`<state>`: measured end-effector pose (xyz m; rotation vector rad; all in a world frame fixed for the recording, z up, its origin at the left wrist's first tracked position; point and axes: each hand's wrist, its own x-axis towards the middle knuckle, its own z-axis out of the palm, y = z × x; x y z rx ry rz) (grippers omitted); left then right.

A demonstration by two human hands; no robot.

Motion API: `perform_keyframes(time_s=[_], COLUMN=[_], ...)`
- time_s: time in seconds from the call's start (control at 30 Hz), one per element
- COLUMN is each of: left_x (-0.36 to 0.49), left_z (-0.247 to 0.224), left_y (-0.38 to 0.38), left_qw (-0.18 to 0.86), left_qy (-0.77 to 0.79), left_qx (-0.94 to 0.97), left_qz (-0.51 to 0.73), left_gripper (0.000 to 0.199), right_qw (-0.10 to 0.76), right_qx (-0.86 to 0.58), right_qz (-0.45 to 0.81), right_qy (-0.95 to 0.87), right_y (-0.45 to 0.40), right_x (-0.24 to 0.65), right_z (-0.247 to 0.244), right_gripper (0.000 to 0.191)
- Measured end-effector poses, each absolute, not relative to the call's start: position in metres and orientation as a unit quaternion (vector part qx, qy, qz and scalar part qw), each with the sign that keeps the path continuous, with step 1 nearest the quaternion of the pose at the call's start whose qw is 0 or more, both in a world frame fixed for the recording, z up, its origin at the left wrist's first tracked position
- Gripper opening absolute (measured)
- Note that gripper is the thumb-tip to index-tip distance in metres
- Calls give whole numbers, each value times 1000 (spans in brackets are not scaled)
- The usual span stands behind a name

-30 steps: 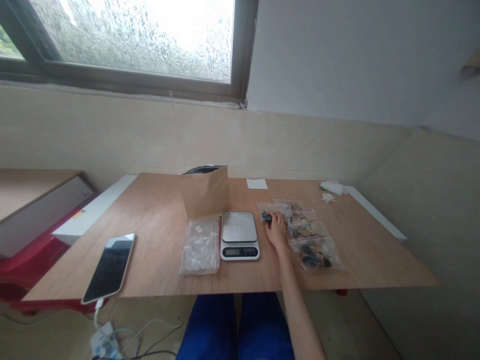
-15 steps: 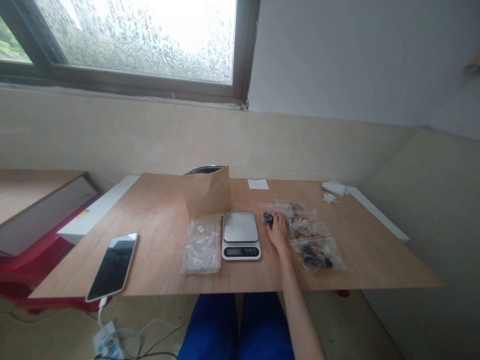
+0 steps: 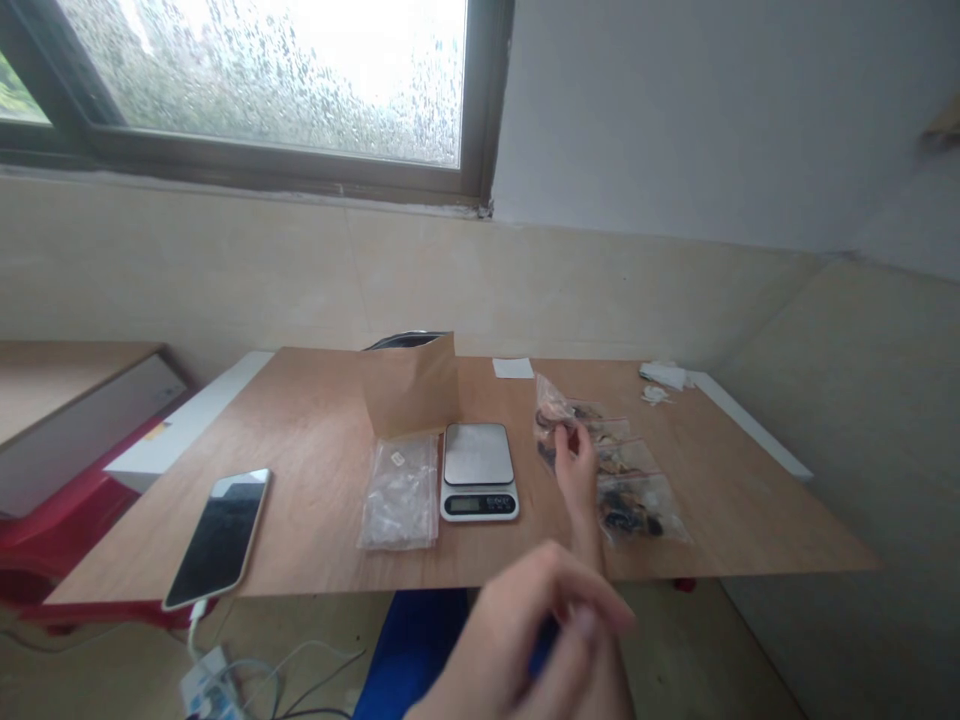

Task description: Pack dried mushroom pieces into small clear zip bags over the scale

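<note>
The right hand (image 3: 576, 470) is now pinching a zip bag (image 3: 553, 412) and tilting it up, at two o'clock from the digital scale (image 3: 478, 470). The left hand (image 3: 536, 640) is swinging into view, fingers curled — grip unclear.

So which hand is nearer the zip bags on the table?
The right hand is nearer, touching the clear zip bags. The left hand is raised in the foreground, beyond the table edge, apart from them.
</note>
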<state>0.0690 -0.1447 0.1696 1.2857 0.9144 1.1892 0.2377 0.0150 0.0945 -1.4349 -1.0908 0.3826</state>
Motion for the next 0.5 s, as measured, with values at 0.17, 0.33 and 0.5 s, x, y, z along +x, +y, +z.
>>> perform_keyframes(time_s=[0.17,0.33,0.5], left_x=[61,40,39], left_z=[156,144,149], left_y=[-73,-58,-62], left_qw=[398,521,548], left_qy=[524,460,466], left_qx=[511,497,424], left_qz=[552,519,550], left_gripper=[36,29,35], right_qw=[642,569,603], right_qx=[-498,-438,-534], right_qz=[459,547,340], right_qy=[-359,-430,-486], right_y=[-30,-38,-33], right_x=[201,187,171], right_z=[140,143,128], right_gripper=[34,31,36])
